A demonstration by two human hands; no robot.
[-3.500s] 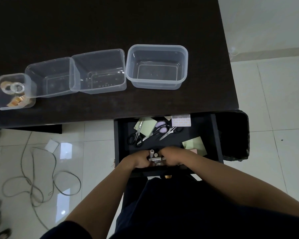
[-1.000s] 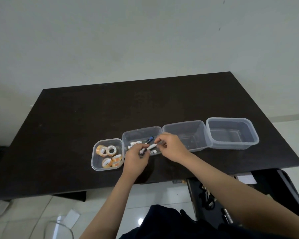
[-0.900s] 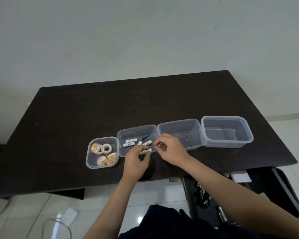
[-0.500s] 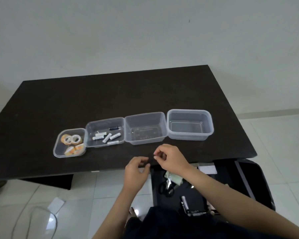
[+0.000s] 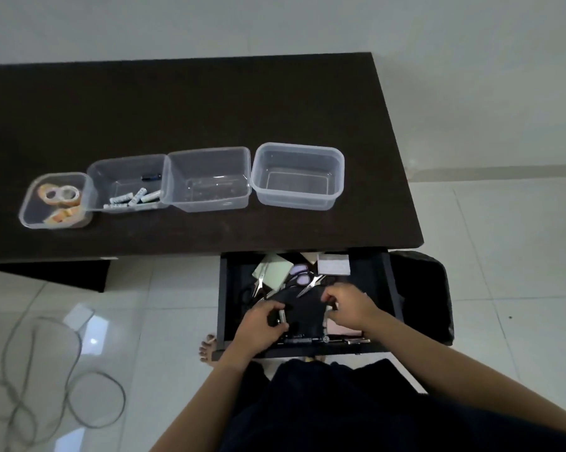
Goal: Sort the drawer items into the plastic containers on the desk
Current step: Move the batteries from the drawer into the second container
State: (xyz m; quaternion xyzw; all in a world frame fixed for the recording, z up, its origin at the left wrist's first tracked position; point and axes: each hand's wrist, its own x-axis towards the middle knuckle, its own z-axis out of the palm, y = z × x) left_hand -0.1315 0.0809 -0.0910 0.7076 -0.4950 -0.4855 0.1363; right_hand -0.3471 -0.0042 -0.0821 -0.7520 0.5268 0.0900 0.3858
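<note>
Four clear plastic containers stand in a row on the dark desk [image 5: 210,102]: the leftmost [image 5: 30,210] holds tape rolls, the second [image 5: 125,166] several batteries, the third [image 5: 206,154] and the fourth [image 5: 298,150] nothing. Below the desk's front edge the black drawer [image 5: 223,305] is pulled out. Scissors [image 5: 311,283], pale sticky notes [image 5: 275,272] and a white pad [image 5: 334,267] lie at its back. My left hand [image 5: 262,327] curls round a small pale battery [image 5: 282,317] in the drawer's front half. My right hand [image 5: 348,305] reaches down beside it, fingertips bent; what they touch is hidden.
A black bin [image 5: 422,295] stands right of the drawer. Grey cable [image 5: 46,386] loops over the white tiled floor at the left. A bare foot [image 5: 208,349] shows under the drawer's left corner. Thin dark items [image 5: 307,340] lie along the drawer's front wall.
Both hands dropped batteries into the second container, left the desk and came down into the open drawer. The view tilted down from the desk to the drawer.
</note>
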